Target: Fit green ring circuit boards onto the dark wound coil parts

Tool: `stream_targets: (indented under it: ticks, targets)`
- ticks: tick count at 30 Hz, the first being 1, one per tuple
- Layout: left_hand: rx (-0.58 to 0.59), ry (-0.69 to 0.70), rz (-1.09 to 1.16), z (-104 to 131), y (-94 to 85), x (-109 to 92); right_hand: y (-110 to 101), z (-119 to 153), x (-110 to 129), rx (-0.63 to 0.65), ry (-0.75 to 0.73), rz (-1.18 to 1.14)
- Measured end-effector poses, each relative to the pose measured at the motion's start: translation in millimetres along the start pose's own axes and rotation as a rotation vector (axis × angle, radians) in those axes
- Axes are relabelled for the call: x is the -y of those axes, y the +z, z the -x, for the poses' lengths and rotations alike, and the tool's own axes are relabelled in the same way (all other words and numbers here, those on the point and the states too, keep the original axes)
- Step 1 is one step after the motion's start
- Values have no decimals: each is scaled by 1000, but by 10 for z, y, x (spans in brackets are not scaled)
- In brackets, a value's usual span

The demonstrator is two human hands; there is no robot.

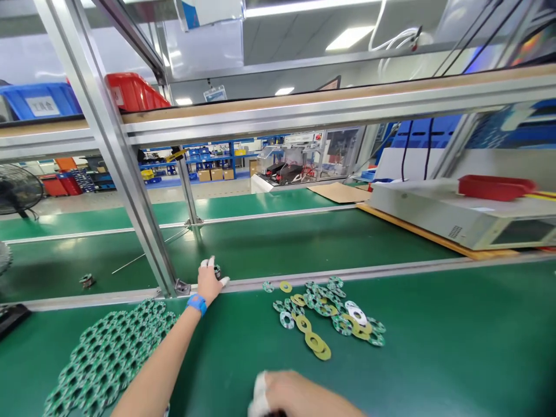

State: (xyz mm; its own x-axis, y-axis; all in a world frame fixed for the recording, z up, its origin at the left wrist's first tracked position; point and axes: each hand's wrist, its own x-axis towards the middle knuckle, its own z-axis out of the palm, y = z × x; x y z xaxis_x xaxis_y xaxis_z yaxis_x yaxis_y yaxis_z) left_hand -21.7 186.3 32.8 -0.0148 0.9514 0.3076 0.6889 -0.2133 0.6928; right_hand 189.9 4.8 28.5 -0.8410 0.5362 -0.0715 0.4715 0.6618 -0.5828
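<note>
Assembly bench, green mat: at far left a stray part [87, 281] sits alone on the belt [304, 237], and a big panel of ring boards [108, 353] lies on the near mat. Our left hand [209, 281] reaches fwd to the rail [347, 272] by the frame post [130, 191], fingers w/ white cots curled round a small dark part [217, 271] right at the belt's near edge; the grip looks loose, thumb and forefinger nearly closed on it. A blue wrist strap [197, 303] shows on that arm.

Center-right, a loose pile of green and yellow rings [324, 315] rests on the mat, just beside the rail and well apart from the left hand. Our right hand [299, 397] sits at the bottom edge (mostly cropped), fingers bunched over something dark; we cannot tell what it is or how firmly it's held.

Our judgement for this step: pinch the part by its sides, keep it level, and lift or set it straight w/o dragging it across the rail or nudging the rings. At right, a grey instrument box [456, 214] carries a red tray [495, 186].
</note>
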Motion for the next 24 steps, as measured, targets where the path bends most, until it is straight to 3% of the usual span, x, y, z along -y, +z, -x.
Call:
stream_targets:
  ticks: [2, 4, 7, 10, 16, 22, 24]
  targets:
    - [35, 25, 27, 334, -28, -3, -155, 0, -36, -105, 52, -19]
    - [155, 46, 64, 733, -62, -28, -218, -37, -86, -224, 143, -42]
    - [457, 97, 208, 1271, -103, -99, -131, -118, -157, -419, 184, -114]
    - [563, 108, 332, 1572, -107, -194, 14, -158, -180, -570, 204, -190]
    - [441, 131, 296, 1631, -5, -307, 22, -114, -49, -591, 231, 18]
    - [425, 187, 184, 1575, -8, -275, -116, -77, -65, -613, 10, 129]
    - [453, 208, 122, 1551, -53, -268, -143, -62, -81, -556, -40, 207]
